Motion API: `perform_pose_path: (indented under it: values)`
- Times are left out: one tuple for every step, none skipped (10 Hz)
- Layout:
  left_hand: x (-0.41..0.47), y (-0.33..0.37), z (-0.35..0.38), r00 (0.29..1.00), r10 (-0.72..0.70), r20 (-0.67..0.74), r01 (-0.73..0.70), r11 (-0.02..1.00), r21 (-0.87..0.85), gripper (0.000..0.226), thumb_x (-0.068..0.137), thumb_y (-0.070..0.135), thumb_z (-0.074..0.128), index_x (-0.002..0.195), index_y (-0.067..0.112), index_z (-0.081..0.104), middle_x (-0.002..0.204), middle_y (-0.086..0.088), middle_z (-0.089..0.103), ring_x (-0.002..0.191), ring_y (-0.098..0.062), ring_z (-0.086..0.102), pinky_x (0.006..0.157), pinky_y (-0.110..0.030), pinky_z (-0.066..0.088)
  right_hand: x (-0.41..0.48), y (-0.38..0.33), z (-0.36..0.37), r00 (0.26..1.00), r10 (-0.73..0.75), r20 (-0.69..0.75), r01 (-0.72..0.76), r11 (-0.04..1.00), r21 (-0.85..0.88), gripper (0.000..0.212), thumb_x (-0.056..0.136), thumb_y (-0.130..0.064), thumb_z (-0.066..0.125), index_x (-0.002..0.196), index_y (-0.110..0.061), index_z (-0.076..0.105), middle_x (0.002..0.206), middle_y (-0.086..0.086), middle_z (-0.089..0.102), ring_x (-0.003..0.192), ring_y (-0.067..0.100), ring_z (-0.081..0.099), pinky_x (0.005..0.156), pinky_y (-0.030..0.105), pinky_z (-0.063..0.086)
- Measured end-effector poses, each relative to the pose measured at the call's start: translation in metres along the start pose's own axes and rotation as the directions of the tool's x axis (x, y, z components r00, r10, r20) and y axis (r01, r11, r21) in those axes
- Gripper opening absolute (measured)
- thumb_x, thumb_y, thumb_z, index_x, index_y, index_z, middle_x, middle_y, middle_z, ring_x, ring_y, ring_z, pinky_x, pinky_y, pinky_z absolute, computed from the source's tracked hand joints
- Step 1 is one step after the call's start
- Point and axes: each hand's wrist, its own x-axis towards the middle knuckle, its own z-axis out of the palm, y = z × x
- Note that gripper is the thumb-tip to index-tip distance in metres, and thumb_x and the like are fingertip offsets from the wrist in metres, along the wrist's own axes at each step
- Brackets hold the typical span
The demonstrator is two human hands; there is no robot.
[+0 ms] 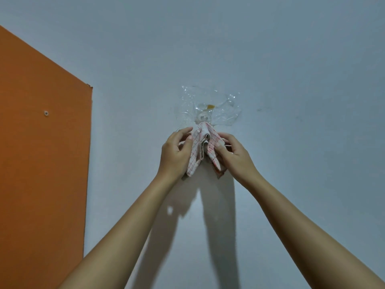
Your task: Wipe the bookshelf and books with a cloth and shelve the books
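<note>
Both hands pinch the checked cloth (205, 149) where it hangs from a taped clear hook (203, 117) on the wall (291, 59): left hand (177, 152) and right hand (233, 155) each close on a fold. A hard tug could likely rip the tape (227, 113) and hook free.

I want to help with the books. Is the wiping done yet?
Can't tell from here. Both hands, left hand and right hand, hold a checked cloth hanging from a clear hook taped to the wall. No books or shelves show, only an orange panel, so nothing looks wiped or shelved.
</note>
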Motion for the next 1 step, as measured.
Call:
perform_pose_path:
  values:
    - [-0.0017, 0.0201, -0.0052, 0.998, 0.029, -0.059, -0.024, 0.997, 0.078, 0.025, 0.093, 0.011, 0.053, 0.115, 0.014, 0.064, 0.111, -0.001, 0.063, 0.105, -0.009, 0.058, 0.089, -0.014, 0.042, -0.0099, -0.0150, -0.0140, 0.999, 0.040, -0.027, -0.043, 0.994, -0.103, 0.034, 0.093, -0.019, 0.053, 0.126, -0.019, 0.051, 0.126, 0.003, 0.051, 0.109, 0.009, 0.051, 0.089, 0.018, 0.037]
